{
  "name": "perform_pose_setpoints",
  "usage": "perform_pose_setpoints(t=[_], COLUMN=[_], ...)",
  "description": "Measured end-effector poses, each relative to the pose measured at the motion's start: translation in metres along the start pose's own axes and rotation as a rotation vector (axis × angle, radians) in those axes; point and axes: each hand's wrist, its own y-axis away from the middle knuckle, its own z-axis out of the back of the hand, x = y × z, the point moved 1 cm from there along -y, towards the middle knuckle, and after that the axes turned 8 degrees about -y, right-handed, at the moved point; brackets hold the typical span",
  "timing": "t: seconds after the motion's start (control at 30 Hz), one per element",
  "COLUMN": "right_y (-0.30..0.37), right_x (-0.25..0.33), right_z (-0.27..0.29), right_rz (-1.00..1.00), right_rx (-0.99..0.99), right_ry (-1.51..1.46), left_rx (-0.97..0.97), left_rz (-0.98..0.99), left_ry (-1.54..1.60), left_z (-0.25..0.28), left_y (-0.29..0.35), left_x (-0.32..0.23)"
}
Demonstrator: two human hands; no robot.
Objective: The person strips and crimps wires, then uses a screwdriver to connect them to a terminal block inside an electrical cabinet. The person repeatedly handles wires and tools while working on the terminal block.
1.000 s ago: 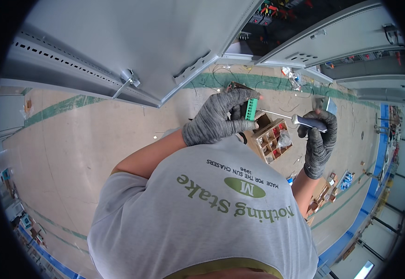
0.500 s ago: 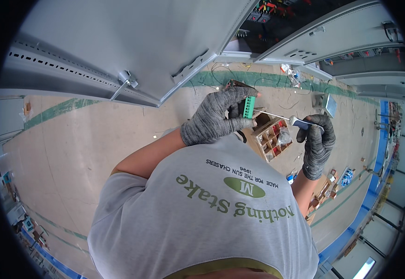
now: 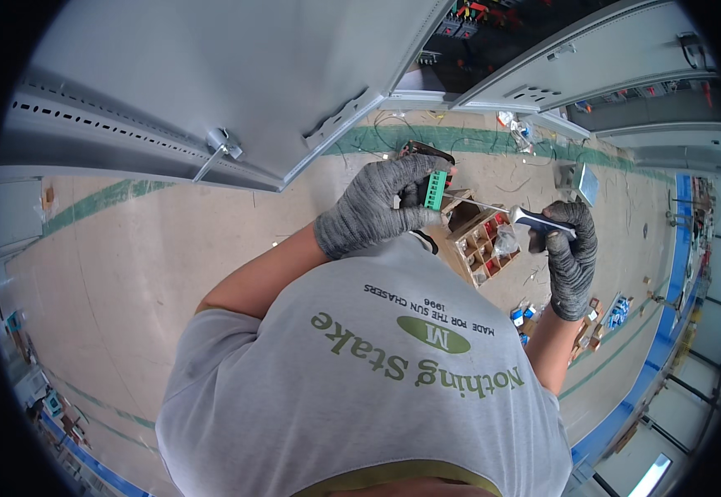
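Green block (image 3: 435, 190) is pinched at its ends by left hand (image 3: 374, 205), just beyond shirt (image 3: 352, 340). Screwdriver (image 3: 536, 220) is gripped by right hand (image 3: 571, 258), tip contact unclear. Block judged light, stiff, somewhat brittle; best held endwise.

The floor (image 3: 145, 248) is brightly and rather evenly lit, with only soft shadows cast. A pale sheen is reflected by the grey cabinet door (image 3: 269, 58), while the cabinet interior (image 3: 518, 50) is left dark. At the lower right, a white patch (image 3: 652, 477) is overexposed. Straight edges are bent by the fisheye lens, and the corners are blacked out. The green connector (image 3: 434, 190) is rendered fairly sharply; clutter (image 3: 58, 406) at the left rim is smeared.
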Motion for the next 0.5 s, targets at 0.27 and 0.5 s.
perform_pose_setpoints(t=[0.27, 0.5], right_y=[-0.001, 0.002], right_x=[0.007, 0.031], right_z=[-0.006, -0.019], right_rz=[0.224, 0.346], right_rx=[0.133, 0.169], right_ry=[0.058, 0.208], left_rx=[0.035, 0.050], left_rz=[0.038, -0.038], left_ry=[0.298, 0.063], left_z=[-0.003, 0.006], left_y=[0.003, -0.001], left_x=[0.011, 0.011])
